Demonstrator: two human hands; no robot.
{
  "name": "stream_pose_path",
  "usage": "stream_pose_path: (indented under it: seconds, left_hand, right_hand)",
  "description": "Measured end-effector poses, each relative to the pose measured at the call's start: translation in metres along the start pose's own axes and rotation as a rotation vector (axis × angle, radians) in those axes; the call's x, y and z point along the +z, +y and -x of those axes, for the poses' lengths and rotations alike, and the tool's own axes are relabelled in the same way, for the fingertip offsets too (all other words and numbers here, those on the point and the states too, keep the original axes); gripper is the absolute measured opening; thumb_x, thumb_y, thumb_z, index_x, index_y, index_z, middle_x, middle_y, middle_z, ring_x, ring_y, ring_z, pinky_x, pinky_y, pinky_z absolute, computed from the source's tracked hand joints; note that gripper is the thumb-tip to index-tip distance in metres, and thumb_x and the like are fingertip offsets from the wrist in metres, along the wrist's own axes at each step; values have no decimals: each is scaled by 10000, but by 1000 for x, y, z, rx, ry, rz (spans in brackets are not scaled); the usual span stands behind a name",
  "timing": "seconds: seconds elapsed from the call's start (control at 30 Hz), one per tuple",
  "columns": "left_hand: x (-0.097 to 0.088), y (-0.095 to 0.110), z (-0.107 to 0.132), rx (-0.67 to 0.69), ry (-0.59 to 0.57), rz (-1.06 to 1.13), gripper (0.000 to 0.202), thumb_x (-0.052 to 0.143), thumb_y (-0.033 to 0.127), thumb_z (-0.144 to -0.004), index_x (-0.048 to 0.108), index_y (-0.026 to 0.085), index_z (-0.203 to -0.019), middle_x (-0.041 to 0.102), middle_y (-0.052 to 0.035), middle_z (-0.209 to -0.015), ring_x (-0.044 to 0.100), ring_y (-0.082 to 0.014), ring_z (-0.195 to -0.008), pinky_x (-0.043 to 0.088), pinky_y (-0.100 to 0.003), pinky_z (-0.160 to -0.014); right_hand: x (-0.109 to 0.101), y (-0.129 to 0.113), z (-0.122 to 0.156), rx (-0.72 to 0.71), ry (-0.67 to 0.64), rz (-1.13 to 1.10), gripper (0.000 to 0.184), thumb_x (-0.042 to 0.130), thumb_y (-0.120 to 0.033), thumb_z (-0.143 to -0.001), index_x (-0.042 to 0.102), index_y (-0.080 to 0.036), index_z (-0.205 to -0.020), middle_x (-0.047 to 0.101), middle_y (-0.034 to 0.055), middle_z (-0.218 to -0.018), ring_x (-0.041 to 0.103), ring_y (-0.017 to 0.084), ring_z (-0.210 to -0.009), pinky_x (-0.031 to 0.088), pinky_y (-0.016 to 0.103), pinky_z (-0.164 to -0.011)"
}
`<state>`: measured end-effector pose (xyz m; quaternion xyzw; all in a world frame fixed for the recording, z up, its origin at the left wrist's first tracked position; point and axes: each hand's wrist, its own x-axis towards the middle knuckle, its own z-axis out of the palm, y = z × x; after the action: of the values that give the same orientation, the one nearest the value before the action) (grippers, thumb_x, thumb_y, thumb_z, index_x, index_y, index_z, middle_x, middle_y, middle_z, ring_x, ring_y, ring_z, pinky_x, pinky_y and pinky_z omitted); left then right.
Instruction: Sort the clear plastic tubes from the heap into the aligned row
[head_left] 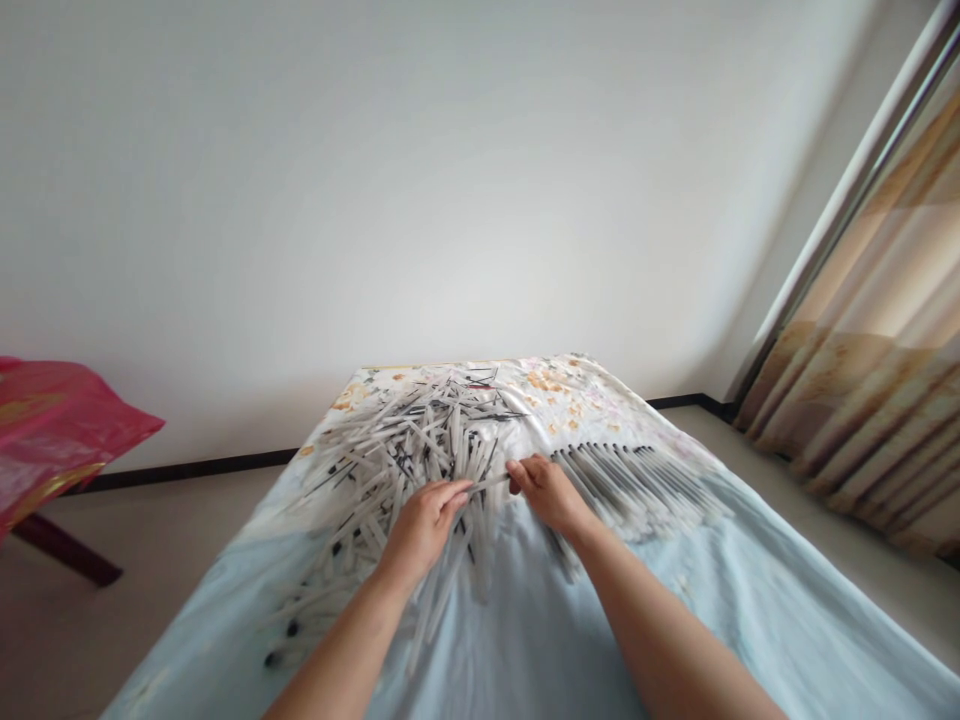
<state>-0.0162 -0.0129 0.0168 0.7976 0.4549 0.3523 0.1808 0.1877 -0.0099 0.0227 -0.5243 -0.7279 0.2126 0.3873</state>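
Note:
My left hand (424,525) and my right hand (547,492) meet over a table and hold one thin grey-white pen (489,483) between them, fingers pinched on its two ends. Under and beyond my left hand lies a loose heap of several similar pens (405,440), some with black parts. To the right of my right hand, a neat row of pens (637,475) lies side by side. All rest on a pale blue cloth with a flower print (525,620).
A white wall stands behind the table. A beige curtain (885,400) hangs at the right. At the left edge is a piece of furniture under a red cover (52,430). Grey floor surrounds the table.

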Motion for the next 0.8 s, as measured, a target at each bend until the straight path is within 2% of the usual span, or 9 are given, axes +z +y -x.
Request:
stream_pose_path:
  seconds: [0.1, 0.23, 0.33, 0.43, 0.5, 0.57, 0.63, 0.7, 0.8]
  left_hand:
    - [-1, 0, -1, 15, 5, -39, 284, 414, 301, -818, 628, 232, -991, 663, -43, -927, 598, -172, -870, 451, -295, -795]
    - [-1, -1, -1, 31, 13, -67, 285, 412, 301, -820, 626, 231, -995, 667, -41, -912, 600, -171, -854, 449, -297, -784]
    - [-1, -1, 0, 53, 9, -84, 285, 409, 305, -824, 622, 235, -1001, 665, -38, -911, 596, -168, -848, 441, -294, -781]
    - [-1, -1, 0, 61, -9, -102, 290, 402, 303, -830, 619, 227, -1008, 665, -44, -900, 592, -170, -837, 435, -292, -772]
    - [-1, -2, 0, 55, -11, -111, 293, 401, 301, -831, 616, 220, -1013, 665, -47, -897, 591, -171, -835, 432, -291, -770]
    - [-2, -2, -1, 54, -2, -113, 293, 402, 300, -831, 616, 219, -1015, 664, -48, -893, 591, -172, -834, 430, -290, -767]
    - [-2, -3, -1, 59, 5, -113, 290, 405, 299, -829, 618, 223, -1011, 665, -46, -889, 591, -172, -833, 430, -287, -763]
    - [-2, -3, -1, 67, 3, -115, 284, 408, 293, -828, 621, 228, -1004, 665, -44, -891, 590, -172, -834, 426, -286, -765]
    - [-1, -3, -1, 74, -3, -113, 282, 409, 287, -828, 621, 228, -1004, 665, -43, -900, 588, -172, -838, 420, -285, -769]
  right_hand:
    - [-2, 6, -1, 92, 1, -130, 480, 311, -457, -851, 634, -164, -652, 609, 30, -638, 538, 149, -647, 386, 271, -669]
    - [-2, 14, -2, 74, -8, -347, 355, 532, -446, -736, 600, -165, -943, 622, 23, -803, 531, 138, -680, 397, 242, -624]
    - [-2, 12, -2, 85, -39, -273, 321, 533, -443, -731, 621, -147, -820, 603, 13, -685, 504, 120, -597, 373, 225, -563]
    - [-4, 7, -1, 143, -21, -97, 441, 405, -481, -799, 627, -137, -634, 579, 23, -579, 503, 125, -558, 355, 235, -557]
    - [-6, 5, 0, 141, -17, -117, 437, 401, -488, -799, 643, -139, -697, 610, 33, -651, 527, 136, -604, 368, 236, -580]
    - [-6, 5, 0, 96, -35, -210, 360, 488, -465, -758, 630, -153, -866, 630, 35, -785, 539, 141, -676, 385, 229, -603]
    - [-6, 4, 0, 68, -47, -255, 345, 545, -433, -726, 607, -163, -932, 626, 35, -823, 534, 136, -685, 392, 226, -606]
    - [-6, 4, 0, 71, -46, -201, 310, 510, -431, -753, 630, -157, -833, 620, 34, -763, 528, 132, -655, 391, 234, -613]
    - [-7, 2, 0, 100, -27, -99, 436, 380, -464, -818, 642, -146, -675, 610, 41, -691, 533, 138, -641, 387, 251, -641]
